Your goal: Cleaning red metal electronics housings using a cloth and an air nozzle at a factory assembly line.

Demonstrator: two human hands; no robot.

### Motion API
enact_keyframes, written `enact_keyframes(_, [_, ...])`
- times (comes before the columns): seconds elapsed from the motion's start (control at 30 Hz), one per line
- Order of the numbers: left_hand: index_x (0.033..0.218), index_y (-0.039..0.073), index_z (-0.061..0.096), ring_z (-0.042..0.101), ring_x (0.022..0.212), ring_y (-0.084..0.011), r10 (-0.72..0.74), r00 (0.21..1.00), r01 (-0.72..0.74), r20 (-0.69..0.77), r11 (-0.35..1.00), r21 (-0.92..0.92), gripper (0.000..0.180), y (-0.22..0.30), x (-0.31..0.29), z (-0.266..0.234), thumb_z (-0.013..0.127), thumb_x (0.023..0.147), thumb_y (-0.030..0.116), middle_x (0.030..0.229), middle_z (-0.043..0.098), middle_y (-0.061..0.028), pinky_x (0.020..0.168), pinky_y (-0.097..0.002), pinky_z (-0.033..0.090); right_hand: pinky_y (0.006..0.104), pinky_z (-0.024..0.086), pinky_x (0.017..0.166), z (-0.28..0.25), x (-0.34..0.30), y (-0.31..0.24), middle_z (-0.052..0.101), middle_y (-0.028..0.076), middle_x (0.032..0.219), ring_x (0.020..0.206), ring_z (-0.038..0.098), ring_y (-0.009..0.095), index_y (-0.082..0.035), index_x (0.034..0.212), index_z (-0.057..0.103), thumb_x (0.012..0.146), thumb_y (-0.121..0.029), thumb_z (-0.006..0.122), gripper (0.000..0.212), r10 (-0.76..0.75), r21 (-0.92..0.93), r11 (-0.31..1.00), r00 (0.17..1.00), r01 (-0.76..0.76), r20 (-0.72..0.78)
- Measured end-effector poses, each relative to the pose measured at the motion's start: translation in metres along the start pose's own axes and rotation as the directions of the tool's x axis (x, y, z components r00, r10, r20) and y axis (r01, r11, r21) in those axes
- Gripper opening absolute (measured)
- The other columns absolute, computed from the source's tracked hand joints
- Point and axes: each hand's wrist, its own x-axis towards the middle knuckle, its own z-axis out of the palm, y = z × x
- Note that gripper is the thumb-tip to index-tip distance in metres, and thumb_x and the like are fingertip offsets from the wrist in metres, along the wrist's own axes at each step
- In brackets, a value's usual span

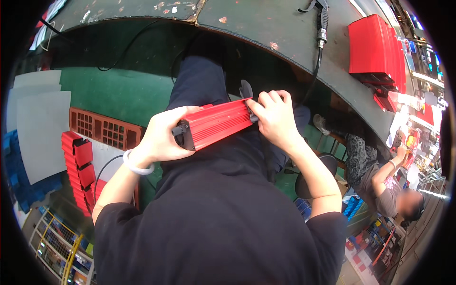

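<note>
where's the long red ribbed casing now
The long red ribbed casing is at the head view's centre, in the left hand, with the right hand at its right end.

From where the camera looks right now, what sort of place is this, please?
Probably a factory or assembly workshop: the held red housing resembles the red parts grouped together on the dark workbench, where a black hand tool with a cable or hose also lies.
</note>
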Motion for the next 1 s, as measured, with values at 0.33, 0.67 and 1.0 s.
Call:
enact_keyframes(0.33, [0.113,0.000,0.058,0.067,0.095,-0.0251,-0.055,0.998,0.053,-0.025,0.998,-0.043,0.059,0.002,-0.003,-0.003,0.079,0.059,0.012,0.102,0.066,-0.0145,0.085,-0.0312,0.051,0.0374,0.044,0.081,0.029,-0.019,0.019,0.061,0.012,0.089,0.090,0.060,0.030,-0.003,0.096,0.063,0.081,-0.008,0.054,0.018,0.412,0.242,0.868,0.901,-0.433,0.132])
enact_keyframes(0.67, [0.115,0.000,0.058,0.067,0.096,-0.0237,-0.043,0.999,0.042,-0.013,0.997,-0.067,0.061,-0.004,-0.005,-0.003,0.080,0.059,0.012,0.105,0.066,-0.0136,0.087,-0.0307,0.050,0.0298,0.047,0.090,0.042,-0.034,0.034,0.067,0.006,0.101,0.095,0.062,0.013,-0.002,0.103,0.063,0.094,-0.021,0.060,0.022,0.527,0.832,-0.450,0.655,-0.325,0.541])
enact_keyframes(1.0, [0.114,-0.003,0.057,0.065,0.099,-0.0226,-0.052,0.999,0.050,-0.007,0.993,-0.107,0.060,-0.008,-0.010,-0.003,0.079,0.061,0.012,0.108,0.065,-0.0145,0.090,-0.0316,0.048,0.0413,0.048,0.093,0.050,-0.039,0.033,0.060,0.012,0.116,0.105,0.060,0.025,-0.004,0.116,0.053,0.094,-0.012,0.053,0.023,0.463,0.845,-0.502,0.767,-0.187,0.445])
